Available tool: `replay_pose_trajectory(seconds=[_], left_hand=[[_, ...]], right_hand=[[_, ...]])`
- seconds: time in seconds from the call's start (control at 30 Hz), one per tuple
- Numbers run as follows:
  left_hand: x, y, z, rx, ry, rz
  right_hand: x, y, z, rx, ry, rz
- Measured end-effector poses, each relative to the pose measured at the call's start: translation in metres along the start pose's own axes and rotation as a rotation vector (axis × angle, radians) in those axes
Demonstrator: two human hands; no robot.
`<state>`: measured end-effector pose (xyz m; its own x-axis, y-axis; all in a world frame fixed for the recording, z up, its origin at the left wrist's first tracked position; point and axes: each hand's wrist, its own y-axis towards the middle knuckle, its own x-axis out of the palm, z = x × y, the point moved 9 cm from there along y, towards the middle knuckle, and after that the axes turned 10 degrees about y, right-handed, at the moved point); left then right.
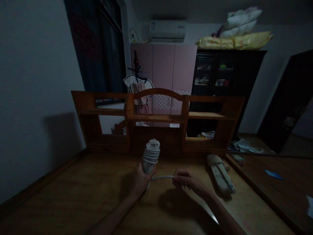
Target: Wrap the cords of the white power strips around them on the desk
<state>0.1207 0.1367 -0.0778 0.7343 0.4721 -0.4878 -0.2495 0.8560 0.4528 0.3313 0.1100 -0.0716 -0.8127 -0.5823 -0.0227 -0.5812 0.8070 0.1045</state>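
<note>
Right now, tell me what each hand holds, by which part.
Left hand: the power strip, by its lower part. Right hand: the cord, by its unwrapped stretch.

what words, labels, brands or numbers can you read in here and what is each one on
No text is readable.
Dark marking near the top of the cord-wrapped white strip in the left hand: too small and blurred.
Label on the air conditioner: too small.
Blue sheet at right: no wording can be made out.

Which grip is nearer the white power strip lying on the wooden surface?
Right. The right grip, pinching a white cord, is left of that strip; the left grip, around another white cord-wrapped strip, is farther left.
</note>
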Motion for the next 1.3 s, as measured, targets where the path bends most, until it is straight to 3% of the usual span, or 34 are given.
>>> replay_pose_trajectory(seconds=[0.1, 0.2, 0.3, 0.4, 0.47, 0.53, 0.63, 0.73, 0.83, 1.03, 1.17, 1.3], left_hand=[[-0.008, 0.001, 0.003, 0.007, -0.018, 0.05], [-0.02, -0.001, 0.014, 0.051, -0.038, 0.122], [-0.026, -0.005, 0.029, 0.127, -0.079, 0.134], [-0.019, -0.011, 0.037, 0.214, -0.032, 0.045], [-0.011, -0.016, 0.041, 0.305, 0.063, -0.02], [-0.003, -0.025, 0.051, 0.481, 0.177, -0.074], [0.006, -0.043, 0.07, 0.788, 0.302, -0.118], [0.011, -0.051, 0.075, 0.884, 0.359, -0.147], [0.009, -0.046, 0.07, 0.81, 0.341, -0.127], [-0.004, -0.018, 0.039, 0.311, 0.18, -0.059], [-0.011, -0.007, 0.027, 0.132, 0.044, -0.011], [-0.011, -0.002, 0.023, 0.127, -0.013, 0.032]], right_hand=[[0.007, -0.001, 0.008, 0.085, -0.049, -0.106], [0.004, 0.0, 0.023, 0.157, -0.222, -0.085], [-0.016, 0.004, 0.024, 0.058, -0.558, 0.133], [-0.037, 0.0, 0.012, -0.076, -0.912, 0.439], [-0.047, -0.005, 0.005, -0.111, -1.003, 0.599], [-0.053, -0.011, -0.003, -0.166, -0.982, 0.699], [-0.057, -0.02, -0.014, -0.263, -0.787, 0.75], [-0.063, -0.029, -0.023, -0.33, -0.575, 0.789], [-0.072, -0.039, -0.032, -0.394, -0.509, 0.858], [-0.067, -0.04, -0.039, -0.436, -0.546, 0.825], [-0.036, -0.029, -0.038, -0.427, -0.654, 0.619], [0.002, -0.021, -0.036, -0.474, -0.782, 0.353]])
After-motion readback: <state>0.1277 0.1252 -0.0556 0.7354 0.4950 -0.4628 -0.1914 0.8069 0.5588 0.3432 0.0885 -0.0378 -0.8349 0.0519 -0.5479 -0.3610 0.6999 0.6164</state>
